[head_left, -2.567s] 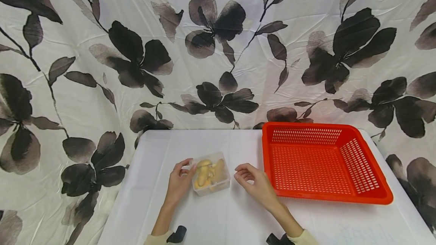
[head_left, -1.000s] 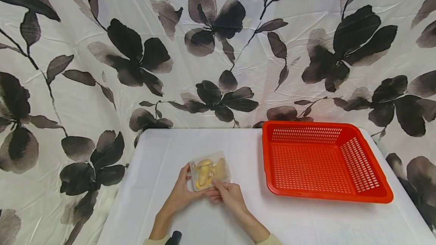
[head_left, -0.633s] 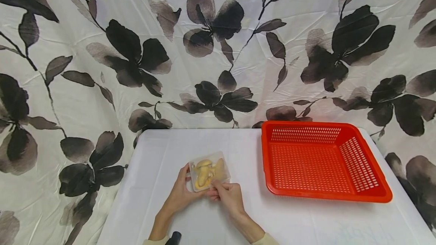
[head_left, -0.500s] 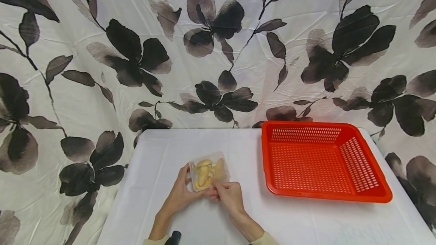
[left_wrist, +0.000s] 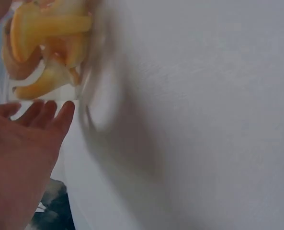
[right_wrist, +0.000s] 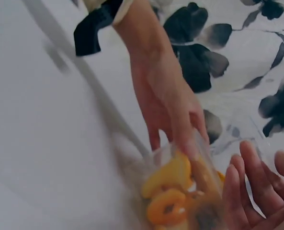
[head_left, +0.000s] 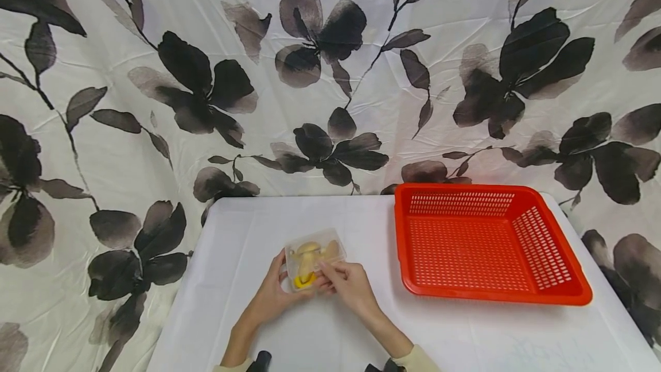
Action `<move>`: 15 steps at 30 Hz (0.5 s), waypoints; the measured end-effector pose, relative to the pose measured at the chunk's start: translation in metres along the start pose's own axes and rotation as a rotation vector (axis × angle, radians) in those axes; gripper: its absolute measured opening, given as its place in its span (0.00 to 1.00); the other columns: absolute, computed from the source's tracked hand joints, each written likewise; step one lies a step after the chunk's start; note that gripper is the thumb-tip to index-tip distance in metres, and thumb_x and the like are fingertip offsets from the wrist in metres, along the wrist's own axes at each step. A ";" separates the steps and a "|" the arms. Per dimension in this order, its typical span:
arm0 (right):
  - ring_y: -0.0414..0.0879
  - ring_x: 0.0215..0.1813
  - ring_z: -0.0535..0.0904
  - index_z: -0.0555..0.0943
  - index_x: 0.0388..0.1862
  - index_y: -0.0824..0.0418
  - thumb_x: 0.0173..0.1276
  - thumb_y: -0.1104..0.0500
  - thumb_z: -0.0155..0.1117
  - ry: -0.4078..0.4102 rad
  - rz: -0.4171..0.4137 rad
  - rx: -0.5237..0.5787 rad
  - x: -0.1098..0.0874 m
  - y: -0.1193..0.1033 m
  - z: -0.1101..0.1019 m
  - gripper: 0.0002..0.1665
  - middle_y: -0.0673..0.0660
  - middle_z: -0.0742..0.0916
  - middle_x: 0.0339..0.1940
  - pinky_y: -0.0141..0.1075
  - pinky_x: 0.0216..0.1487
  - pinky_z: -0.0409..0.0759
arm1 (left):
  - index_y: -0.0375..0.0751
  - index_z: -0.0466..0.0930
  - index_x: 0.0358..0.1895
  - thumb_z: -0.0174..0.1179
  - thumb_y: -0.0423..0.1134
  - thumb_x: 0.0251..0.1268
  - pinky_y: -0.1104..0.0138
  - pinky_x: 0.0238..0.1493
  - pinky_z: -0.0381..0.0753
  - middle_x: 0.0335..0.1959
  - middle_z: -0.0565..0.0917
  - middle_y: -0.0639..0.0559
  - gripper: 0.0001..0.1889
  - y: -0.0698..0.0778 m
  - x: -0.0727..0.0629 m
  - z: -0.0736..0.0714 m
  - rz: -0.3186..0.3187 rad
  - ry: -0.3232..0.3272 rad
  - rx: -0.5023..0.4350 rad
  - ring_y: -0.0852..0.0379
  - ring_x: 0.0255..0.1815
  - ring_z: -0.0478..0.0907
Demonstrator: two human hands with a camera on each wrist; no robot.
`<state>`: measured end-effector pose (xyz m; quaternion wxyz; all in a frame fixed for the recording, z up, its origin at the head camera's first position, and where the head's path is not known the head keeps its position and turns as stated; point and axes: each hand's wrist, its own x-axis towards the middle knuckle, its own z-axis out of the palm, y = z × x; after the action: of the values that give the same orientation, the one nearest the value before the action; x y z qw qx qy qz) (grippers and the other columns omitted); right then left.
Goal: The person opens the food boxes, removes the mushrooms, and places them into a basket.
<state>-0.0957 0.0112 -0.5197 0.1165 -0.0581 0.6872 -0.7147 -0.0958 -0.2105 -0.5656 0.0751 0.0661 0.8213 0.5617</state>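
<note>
A clear plastic box (head_left: 292,273) holds several yellow-orange curved pieces (head_left: 306,280), their kind unclear. My left hand (head_left: 272,291) grips the box from the left and front, thumb on the near side and fingers at the far left side. At the box's front right corner, my right hand (head_left: 355,290) pinches the transparent lid (right_wrist: 240,128), whose front edge appears raised. In the left wrist view, the pieces (left_wrist: 51,28) show through the wall above the left fingers. The right fingers (right_wrist: 256,177) stand beside the box in the right wrist view.
To the right on the white table (head_left: 227,257) stands a red perforated plastic basket (head_left: 467,294) with nothing in it. A white cloth with dark flowers (head_left: 320,45) hangs behind the table's far edge.
Earlier my right hand was apart from the box, then came to its front right corner. Since half a second ago it has risen slightly with the lid's edge, showing the front pieces more brightly.
</note>
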 end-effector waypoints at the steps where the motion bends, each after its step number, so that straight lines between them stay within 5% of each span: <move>1: 0.50 0.31 0.86 0.88 0.40 0.72 0.78 0.53 0.63 -0.013 -0.009 -0.022 0.001 -0.001 -0.003 0.21 0.64 0.90 0.30 0.36 0.33 0.86 | 0.45 0.44 0.84 0.81 0.42 0.52 0.51 0.73 0.67 0.79 0.56 0.40 0.61 0.002 0.000 -0.001 -0.029 -0.016 -0.006 0.39 0.77 0.60; 4: 0.54 0.32 0.86 0.88 0.41 0.71 0.76 0.53 0.65 -0.025 -0.053 -0.091 0.004 -0.005 -0.014 0.19 0.62 0.90 0.31 0.40 0.34 0.87 | 0.46 0.41 0.84 0.76 0.44 0.61 0.48 0.74 0.65 0.82 0.53 0.38 0.58 0.009 -0.001 -0.006 -0.093 -0.057 -0.020 0.36 0.78 0.57; 7: 0.53 0.36 0.87 0.88 0.42 0.66 0.75 0.52 0.67 -0.014 -0.099 -0.180 0.008 -0.010 -0.023 0.17 0.59 0.91 0.32 0.44 0.37 0.87 | 0.39 0.45 0.83 0.65 0.42 0.74 0.45 0.74 0.62 0.81 0.55 0.35 0.45 0.011 0.001 -0.009 -0.059 -0.044 -0.023 0.35 0.78 0.58; 11: 0.47 0.41 0.87 0.89 0.43 0.60 0.73 0.48 0.69 0.018 -0.149 -0.310 0.016 -0.016 -0.032 0.16 0.53 0.92 0.34 0.39 0.41 0.86 | 0.29 0.59 0.78 0.50 0.38 0.83 0.40 0.71 0.65 0.74 0.66 0.32 0.28 0.014 0.004 -0.011 0.008 0.059 0.004 0.32 0.73 0.65; 15: 0.47 0.42 0.85 0.85 0.48 0.63 0.71 0.48 0.71 0.068 -0.153 -0.375 0.023 -0.019 -0.036 0.20 0.54 0.90 0.39 0.36 0.45 0.84 | 0.25 0.68 0.71 0.50 0.34 0.82 0.48 0.62 0.77 0.63 0.75 0.33 0.22 0.018 0.008 -0.009 0.005 0.170 0.056 0.37 0.60 0.77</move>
<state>-0.1282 0.0410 -0.5043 0.0257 -0.1069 0.8054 -0.5824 -0.1053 -0.2106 -0.5460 0.0020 0.0223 0.8400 0.5421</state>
